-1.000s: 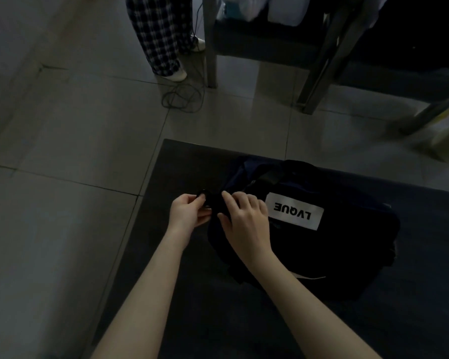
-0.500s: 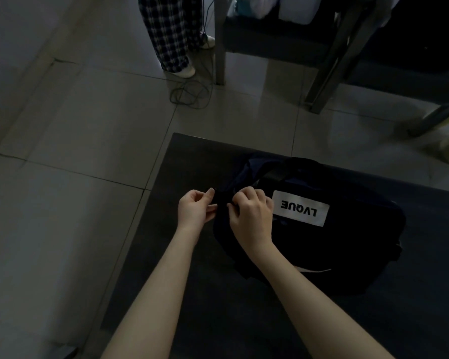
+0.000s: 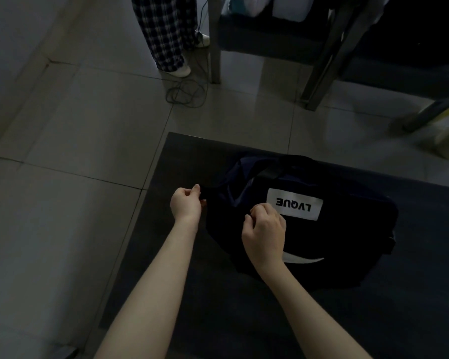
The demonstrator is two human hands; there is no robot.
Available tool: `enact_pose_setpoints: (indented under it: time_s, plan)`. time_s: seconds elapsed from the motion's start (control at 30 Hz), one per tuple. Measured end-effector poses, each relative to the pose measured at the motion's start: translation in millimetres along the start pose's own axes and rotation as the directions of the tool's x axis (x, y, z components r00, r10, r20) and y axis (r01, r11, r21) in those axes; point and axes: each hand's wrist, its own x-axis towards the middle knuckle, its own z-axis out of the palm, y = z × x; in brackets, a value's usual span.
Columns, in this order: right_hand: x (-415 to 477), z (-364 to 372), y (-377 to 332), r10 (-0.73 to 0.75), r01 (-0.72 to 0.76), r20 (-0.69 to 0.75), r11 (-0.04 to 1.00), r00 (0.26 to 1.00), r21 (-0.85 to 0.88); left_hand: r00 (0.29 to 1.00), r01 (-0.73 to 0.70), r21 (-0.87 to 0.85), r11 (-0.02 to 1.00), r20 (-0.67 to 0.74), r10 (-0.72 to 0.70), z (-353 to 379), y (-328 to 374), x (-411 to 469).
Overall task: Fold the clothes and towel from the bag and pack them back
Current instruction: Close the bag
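**Tiled floor, dark surface, and a bag about to be unzipped**

Tiled floor [image 3: 88, 130] fills the head view out to nine o'clock, and a dark surface [image 3: 192, 156] lies over it from the centre down to six. It is dim in here, folks.

Up at twelve o'clock stands someone in checked trousers [image 3: 163, 29]. A loose cable [image 3: 186, 95] is coiled just below them and a grey frame leg [image 3: 214, 47] stands beside it.

On the dark surface, a touch to three o'clock of centre, sits the bag [image 3: 347, 242]. It is dark and full-looking, with its white label [image 3: 294, 204] reading upside down to the wearer. A white sliver [image 3: 303, 260] peeks out at its near edge, and what that is I cannot tell.

The hands are apart and both are busy. The left hand [image 3: 186, 204] pinches a dark tab at the bag's nine o'clock end. The right hand [image 3: 265, 226] sits just by the label, fingers curled and pinching something small on top of the bag. It is too dark to name for sure, but I would call it the zip pull.

My read is that this is the very first step, opening the bag, with nothing out and nothing folded. The next move would need the left hand to anchor that end while the right draws along the top towards three o'clock. A steady, straight pull should keep the fabric from bunching.
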Motion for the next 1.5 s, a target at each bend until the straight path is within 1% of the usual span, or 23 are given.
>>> enact_pose_setpoints:
  time_s: [0.03, 0.07, 0.1, 0.13, 0.17, 0.2, 0.23, 0.27, 0.3, 0.37, 0.4, 0.47, 0.53, 0.67, 0.83, 0.93, 1.07, 1.13, 1.23, 1.27, 1.37, 1.5]
  plan:
    - [-1.5, -2.4, 2.5, 0.013, -0.013, -0.002, 1.000, 1.000, 0.015, 0.999, -0.036, 0.062, 0.997, 0.009, 0.035, 0.0, 0.3, -1.1]
    - [-2.9, -4.1, 4.5, 0.025, -0.025, -0.002, 0.999, 1.000, 0.033, 0.993, -0.121, 0.148, 0.982, 0.009, 0.121, -0.4, -0.2, -4.9]
    - [-3.8, -4.7, 5.6, 0.033, -0.033, 0.000, 0.998, 0.999, 0.053, 0.960, -0.272, 0.265, 0.925, 0.012, 0.279, -1.6, -1.3, -10.6]
    - [-3.9, -4.8, 5.7, 0.036, -0.036, 0.005, 0.997, 0.999, 0.074, 0.862, -0.481, 0.395, 0.783, 0.047, 0.506, -3.6, -3.6, -16.4]
    - [-3.6, -4.8, 5.3, 0.032, -0.033, 0.010, 0.995, 0.999, 0.098, 0.688, -0.680, 0.486, 0.550, 0.161, 0.708, -4.9, -7.3, -19.9]
    - [-2.8, -4.8, 4.1, 0.024, -0.025, 0.013, 0.993, 1.000, 0.116, 0.507, -0.801, 0.528, 0.282, 0.350, 0.788, -4.7, -11.8, -19.9]
    - [-1.4, -4.7, 3.2, 0.017, -0.019, 0.017, 0.991, 1.000, 0.129, 0.378, -0.852, 0.520, 0.060, 0.532, 0.758, -3.5, -15.9, -19.3]
    - [-0.2, -4.9, 2.3, 0.013, -0.016, 0.023, 0.991, 1.000, 0.137, 0.338, -0.861, 0.505, -0.060, 0.657, 0.674, -1.7, -19.1, -19.0]
    - [1.1, -4.7, 1.7, 0.008, -0.012, 0.027, 0.990, 1.000, 0.141, 0.359, -0.851, 0.517, -0.097, 0.705, 0.611, 0.7, -20.7, -19.4]
    - [1.8, -4.9, 0.8, -0.003, -0.002, 0.039, 0.992, 0.999, 0.127, 0.398, -0.824, 0.558, -0.100, 0.695, 0.599, 4.9, -21.2, -18.8]
    - [2.2, -5.4, 0.4, 0.001, -0.007, 0.056, 0.994, 0.998, 0.106, 0.389, -0.821, 0.561, -0.103, 0.683, 0.618, 7.1, -20.6, -18.3]
    - [5.0, -5.5, 0.6, 0.036, -0.042, 0.116, 0.998, 0.993, 0.045, 0.349, -0.824, 0.551, -0.127, 0.673, 0.652, 11.3, -20.0, -18.3]
    - [8.6, -5.2, 0.2, 0.069, -0.065, 0.181, 0.998, 0.981, -0.027, 0.342, -0.825, 0.551, -0.123, 0.662, 0.667, 12.5, -21.2, -18.5]
    - [15.9, -4.7, -7.0, 0.050, -0.008, 0.245, 0.985, 0.968, -0.170, 0.333, -0.831, 0.543, -0.122, 0.660, 0.674, 12.5, -23.3, -17.0]
    - [19.6, -3.2, -5.4, 0.078, -0.010, 0.261, 0.968, 0.962, -0.251, 0.380, -0.822, 0.564, -0.081, 0.648, 0.660, 10.3, -21.6, -15.9]
    - [17.9, -11.3, 6.2, 0.131, -0.053, 0.266, 0.958, 0.955, -0.283, 0.402, -0.816, 0.573, -0.069, 0.650, 0.645, 6.6, -21.2, -12.1]
    - [11.7, -24.3, 23.1, 0.182, -0.106, 0.229, 0.946, 0.956, -0.308, 0.444, -0.798, 0.600, -0.052, 0.644, 0.623, 3.1, -19.8, -7.4]
    - [8.5, -25.7, 26.9, 0.161, -0.105, 0.173, 0.950, 0.972, -0.294, 0.412, -0.807, 0.585, -0.084, 0.659, 0.629, 7.3, -20.1, -14.2]
    - [4.8, -24.1, 27.3, 0.132, -0.101, 0.103, 0.959, 0.986, -0.264, 0.338, -0.843, 0.511, -0.165, 0.743, 0.577, 20.7, -28.5, -32.4]
    - [3.1, -23.4, 27.2, 0.129, -0.099, 0.099, 0.958, 0.987, -0.268, 0.325, -0.846, 0.502, -0.179, 0.752, 0.573, 25.8, -32.5, -36.8]
    - [-3.1, -21.0, 28.6, 0.110, -0.080, 0.099, 0.959, 0.989, -0.270, 0.323, -0.823, 0.525, -0.215, 0.745, 0.584, 36.9, -35.8, -41.2]
    - [-5.1, -24.3, 39.1, 0.119, -0.079, 0.109, 0.946, 0.987, -0.315, 0.264, -0.780, 0.521, -0.346, 0.776, 0.573, 40.1, -34.4, -40.4]
